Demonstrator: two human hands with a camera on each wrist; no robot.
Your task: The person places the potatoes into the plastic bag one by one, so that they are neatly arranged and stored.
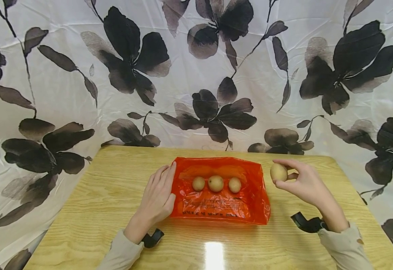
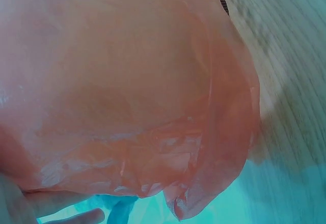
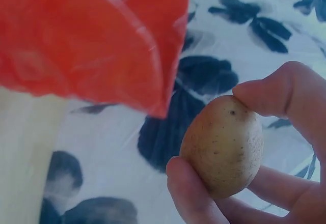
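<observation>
A red plastic bag [image 1: 213,215] with printing on its front lies on the table. Three potatoes, a left one [image 1: 198,183], a larger middle one [image 1: 216,183] and a right one [image 1: 234,185], form a row within its outline. My left hand [image 1: 157,195] rests along the bag's left edge, fingers extended; the left wrist view has the bag's side [image 2: 127,107] filling most of it. Beyond the bag's right edge, my right hand [image 1: 304,182] holds a fourth potato [image 3: 222,146] between thumb and fingertips, raised above the table.
The light wooden table [image 1: 115,187] reaches back to a white cloth [image 1: 182,75] printed with dark flowers. Black straps, one on the left wrist [image 1: 153,238] and one on the right [image 1: 307,223], stick out beside the sleeves. Light glares off the table's front.
</observation>
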